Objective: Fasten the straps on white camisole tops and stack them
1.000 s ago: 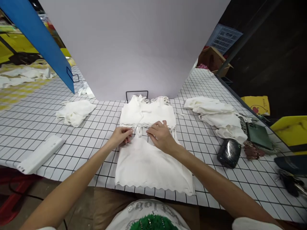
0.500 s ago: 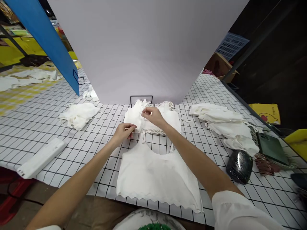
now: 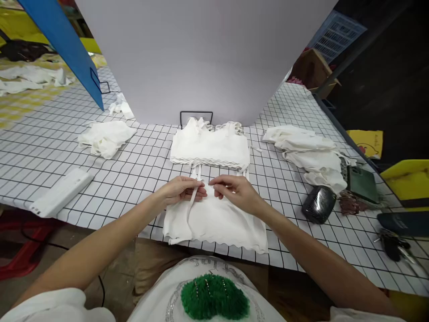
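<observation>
While both hands meet at the centre of the frame, the left hand [image 3: 179, 190] pinches a narrow white strap [image 3: 193, 197] between thumb and forefinger, and the right hand [image 3: 237, 192] rests just beside it with its fingers [image 3: 219, 182] curled together on the top edge of the same garment; whether they grip a second strap cannot be told. The garment is a white camisole top [image 3: 217, 219] with a scalloped hem, lying flat at the near edge of the gridded tabletop [image 3: 140, 165], lower centre of the frame; its left side looks folded inward, with the strap laid down over the fabric. Directly above it, touching at the straps, sits a stack of folded white tops [image 3: 210, 147], in front of a black wire stand [image 3: 196, 117] and a large pale backdrop sheet [image 3: 201, 53].

By the look of it, the step in hand is tucking the straps in before the top is folded; the next move would call for a light, even pull so the thin strap lies straight and the soft fabric does not bunch, then both hands flattening the fold.

At the left lie a crumpled white garment [image 3: 105, 137] and a white rectangular device [image 3: 62, 191]; at the right a heap of white tops [image 3: 311, 154], a black shiny pouch [image 3: 318, 204], a dark green case [image 3: 362, 184] and keys [image 3: 393, 243]; a blue board [image 3: 63, 42] slants across the upper left.
</observation>
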Tool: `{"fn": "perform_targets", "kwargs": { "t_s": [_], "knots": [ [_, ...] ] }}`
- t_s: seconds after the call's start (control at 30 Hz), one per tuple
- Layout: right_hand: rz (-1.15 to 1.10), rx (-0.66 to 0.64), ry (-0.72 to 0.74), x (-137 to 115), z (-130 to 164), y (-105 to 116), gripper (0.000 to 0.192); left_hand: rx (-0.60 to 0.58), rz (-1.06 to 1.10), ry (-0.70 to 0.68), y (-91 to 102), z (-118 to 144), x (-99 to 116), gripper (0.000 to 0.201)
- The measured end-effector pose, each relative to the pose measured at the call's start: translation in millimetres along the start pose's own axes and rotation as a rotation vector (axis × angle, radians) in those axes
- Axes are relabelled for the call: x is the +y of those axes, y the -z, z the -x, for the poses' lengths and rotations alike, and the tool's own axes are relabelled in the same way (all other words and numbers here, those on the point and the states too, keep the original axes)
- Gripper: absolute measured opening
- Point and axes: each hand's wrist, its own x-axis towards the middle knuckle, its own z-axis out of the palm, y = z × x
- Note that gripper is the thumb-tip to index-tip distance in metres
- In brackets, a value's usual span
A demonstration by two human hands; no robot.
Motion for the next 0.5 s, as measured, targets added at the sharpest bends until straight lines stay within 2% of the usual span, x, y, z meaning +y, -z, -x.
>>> {"fn": "perform_targets", "kwargs": {
  "t_s": [0.1, 0.17, 0.23, 0.33, 0.5],
  "knots": [
    [-0.169, 0.009, -0.35, 12.3, -8.5, -5.4, 0.019, 0.053, 0.059, -0.033, -2.8, 0.6, -1.8, 0.011],
    [-0.299, -0.031, -0.477, 14.8, -16.0, -11.2, 0.024, 0.097, 0.079, -0.05, -3.7, 1.3, -1.7, 0.011],
    [-0.409, -0.01, -0.515, 15.3, -21.9, -17.9, 0.028, 0.138, 0.108, -0.079, -3.6, 1.8, -1.8, 0.014],
    [-0.518, 0.021, -0.53, 17.3, -26.5, -29.3, 0.03, 0.134, 0.136, -0.118, -2.6, 1.6, -3.2, 0.015],
    [-0.609, -0.108, -0.553, 23.8, -26.9, -53.5, 0.037, 0.123, 0.047, -0.125, -2.2, -1.4, -4.7, 0.008]
  ]
}}
